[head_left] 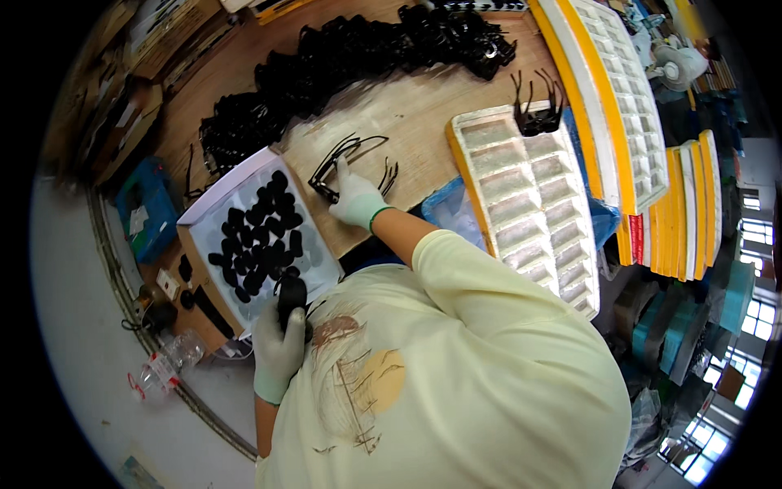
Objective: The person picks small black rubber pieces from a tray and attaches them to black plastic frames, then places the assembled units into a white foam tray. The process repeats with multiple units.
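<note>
My right hand [359, 202], in a pale glove, reaches over the wooden table. Its fingers are closed on black glasses frames [325, 173], whose thin temples stick out past the fingers. Low on the left, close to my body, my gloved left hand [279, 349] grips a dark pair of glasses; the lenses [292, 298] face up, and part of the glasses is hidden by the fingers. Beside this hand lies a shallow white-lined box [319, 259] with many loose black lenses [259, 228] scattered in it.
A long heap of black glasses frames [342, 57] curves along the table's far side. On the right stands a compartment tray [497, 187] with folded frames [538, 118] at its far end. Stacked yellow-edged trays [603, 98] rise beyond. A plastic bottle [155, 379] lies at the left.
</note>
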The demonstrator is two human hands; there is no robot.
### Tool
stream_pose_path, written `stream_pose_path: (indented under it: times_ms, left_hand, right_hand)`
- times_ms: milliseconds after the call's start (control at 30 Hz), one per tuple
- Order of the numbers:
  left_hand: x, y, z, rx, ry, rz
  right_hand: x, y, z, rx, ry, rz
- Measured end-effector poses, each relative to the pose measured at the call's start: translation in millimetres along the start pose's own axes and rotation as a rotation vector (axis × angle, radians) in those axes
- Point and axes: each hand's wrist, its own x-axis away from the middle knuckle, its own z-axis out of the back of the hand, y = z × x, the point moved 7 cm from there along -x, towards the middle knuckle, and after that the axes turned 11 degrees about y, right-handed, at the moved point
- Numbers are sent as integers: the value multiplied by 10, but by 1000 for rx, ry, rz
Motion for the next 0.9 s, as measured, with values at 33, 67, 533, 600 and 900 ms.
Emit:
stream_pose_path:
  times_ms: [33,67,533,600,900]
  left_hand:
    - [-23,22,-6,-25,-7,-15]
    - [-23,47,-30,-3,-18,2]
    - [-165,288,-437,38,-31,-26]
    - [-180,311,-501,29,-13,-28]
    - [-276,428,-850,-134,-60,-80]
  right_hand:
    - [-33,-24,-36,-14,14,8]
    - [-35,-28,-47,-5,41,36]
    - [232,1383,1690,249,691,-11]
    - [274,2037,2168,494,670,-178]
    - [71,3592,2641,956,579,136]
